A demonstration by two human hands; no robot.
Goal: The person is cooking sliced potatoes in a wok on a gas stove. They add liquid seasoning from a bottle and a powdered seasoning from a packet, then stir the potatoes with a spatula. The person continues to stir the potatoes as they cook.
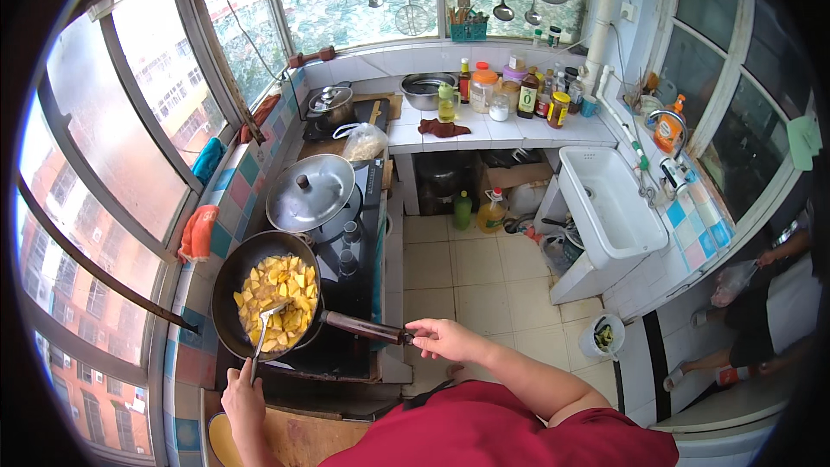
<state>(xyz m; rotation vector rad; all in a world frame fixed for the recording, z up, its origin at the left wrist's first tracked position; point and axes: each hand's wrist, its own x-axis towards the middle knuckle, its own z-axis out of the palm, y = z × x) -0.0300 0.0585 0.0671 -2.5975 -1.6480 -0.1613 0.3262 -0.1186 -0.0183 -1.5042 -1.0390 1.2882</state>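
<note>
My left hand (245, 397) grips the handle of a metal spatula (264, 331), whose head rests among the food in a dark wok (228, 272). Yellow potato chunks (283, 285) in a little brownish sauce fill much of the wok. Its long brown handle (363, 327) points to the right, toward me. My right hand (439, 339) is at the tip of that handle, fingers loosely spread and not wrapped around it; whether a fingertip touches is hard to tell. Under the wok lies a black gas stove (350, 279) with two knobs. A domed metal lid (311, 191) sits just behind the wok.
A wooden board (318, 431) lies below the stove. Behind the lid are a plastic bag (363, 141) and a lidded pot (332, 107). Bottles and jars (512, 91) crowd the back counter. A white sink (606, 201) and bucket (602, 336) stand right; another person (765, 305) holds a bag.
</note>
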